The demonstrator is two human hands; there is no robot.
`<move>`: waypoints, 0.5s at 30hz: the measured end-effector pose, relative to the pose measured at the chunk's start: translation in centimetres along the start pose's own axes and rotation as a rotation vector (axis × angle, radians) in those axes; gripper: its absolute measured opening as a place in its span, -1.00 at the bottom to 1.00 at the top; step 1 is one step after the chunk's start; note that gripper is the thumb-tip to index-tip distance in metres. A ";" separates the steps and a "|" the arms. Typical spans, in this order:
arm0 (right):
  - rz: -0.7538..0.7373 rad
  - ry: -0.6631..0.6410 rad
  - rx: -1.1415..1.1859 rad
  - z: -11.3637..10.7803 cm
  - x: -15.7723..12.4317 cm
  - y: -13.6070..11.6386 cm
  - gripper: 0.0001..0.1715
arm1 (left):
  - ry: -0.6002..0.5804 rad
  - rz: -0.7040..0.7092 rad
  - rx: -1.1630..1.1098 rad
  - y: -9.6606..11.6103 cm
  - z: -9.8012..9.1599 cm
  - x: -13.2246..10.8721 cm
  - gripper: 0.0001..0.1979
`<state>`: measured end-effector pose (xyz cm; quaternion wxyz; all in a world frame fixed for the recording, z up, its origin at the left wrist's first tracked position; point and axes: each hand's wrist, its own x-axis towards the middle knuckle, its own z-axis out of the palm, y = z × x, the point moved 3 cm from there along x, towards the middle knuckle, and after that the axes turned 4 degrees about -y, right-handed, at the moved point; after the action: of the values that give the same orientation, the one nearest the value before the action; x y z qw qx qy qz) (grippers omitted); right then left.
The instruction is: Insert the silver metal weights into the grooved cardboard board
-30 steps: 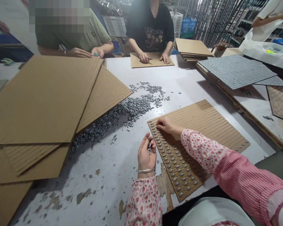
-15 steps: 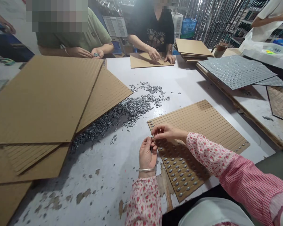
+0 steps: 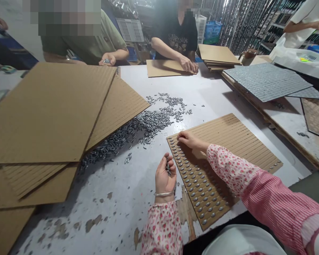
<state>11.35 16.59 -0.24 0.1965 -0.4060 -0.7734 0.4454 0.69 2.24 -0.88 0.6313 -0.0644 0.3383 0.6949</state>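
Note:
A ribbed cardboard sheet (image 3: 236, 141) lies in front of me, its near-left part filled with rows of small grey metal pieces. My left hand (image 3: 164, 175) is cupped beside the sheet's left edge, holding several of those metal pieces (image 3: 168, 167). My right hand (image 3: 188, 139) rests on the sheet's far-left corner, fingertips pinched and pressed down on the ribs; I cannot make out what is under them. A long heap of loose metal pieces (image 3: 138, 129) lies on the white table just beyond my hands.
Large cardboard sheets (image 3: 50, 113) are stacked at the left, overlapping the heap. Two people sit across the table, one with hands on a cardboard sheet (image 3: 162, 67). A cardboard stack (image 3: 216, 54) and filled grey sheets (image 3: 266, 79) lie at the right. The table's paint is chipped.
My right hand left my left hand, where it had been pinching a piece, and went back to the sheet's far-left corner. My left hand stayed cupped beside the sheet.

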 end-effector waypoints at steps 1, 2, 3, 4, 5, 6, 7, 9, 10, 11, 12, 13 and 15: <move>-0.019 -0.015 -0.103 0.0 0.3 0.2 -0.88 | -0.009 -0.003 -0.009 0.0 0.1 0.0 -0.83; -0.041 -0.031 -0.186 0.0 0.6 0.2 -0.86 | -0.021 -0.006 -0.015 -0.1 0.1 0.0 -0.82; -0.063 -0.045 -0.251 0.2 0.8 0.2 -0.84 | -0.032 -0.008 -0.019 -0.1 0.2 0.1 -0.83; -0.085 -0.054 -0.307 0.3 0.9 0.1 -0.82 | -0.041 -0.009 -0.020 -0.2 0.2 0.1 -0.84; -0.105 -0.058 -0.356 0.4 1.0 0.0 -0.79 | -0.046 -0.009 -0.019 -0.2 0.2 0.1 -0.86; -0.126 -0.058 -0.403 0.5 1.1 -0.1 -0.77 | -0.049 -0.007 -0.016 -0.3 0.1 0.2 -0.86; -0.141 -0.058 -0.446 0.6 1.1 -0.2 -0.75 | -0.050 -0.003 -0.012 -0.3 0.1 0.2 -0.87; -0.140 -0.055 -0.514 0.5 1.1 -0.4 -0.71 | -0.042 0.008 -0.003 -0.3 -0.1 0.3 -0.86; -0.129 -0.054 -0.538 0.4 1.0 -0.5 -0.70 | -0.035 0.013 0.002 -0.3 -0.2 0.3 -0.86; -0.114 -0.054 -0.563 0.3 0.9 -0.6 -0.70 | -0.027 0.016 0.009 -0.3 -0.3 0.3 -0.86; -0.108 -0.052 -0.595 0.1 0.8 -0.8 -0.70 | -0.018 0.018 0.016 -0.3 -0.4 0.3 -0.86; -0.113 -0.050 -0.638 -0.1 0.6 -0.9 -0.71 | -0.011 0.019 0.024 -0.4 -0.4 0.4 -0.86; -0.144 -0.068 -0.753 -0.5 0.2 -1.3 -0.75 | -0.005 0.018 0.037 -0.4 -0.5 0.4 -0.86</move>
<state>10.95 16.65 1.11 0.0385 -0.3794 -0.9155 0.1284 0.81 2.24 -1.65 0.6270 -0.0479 0.3498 0.6944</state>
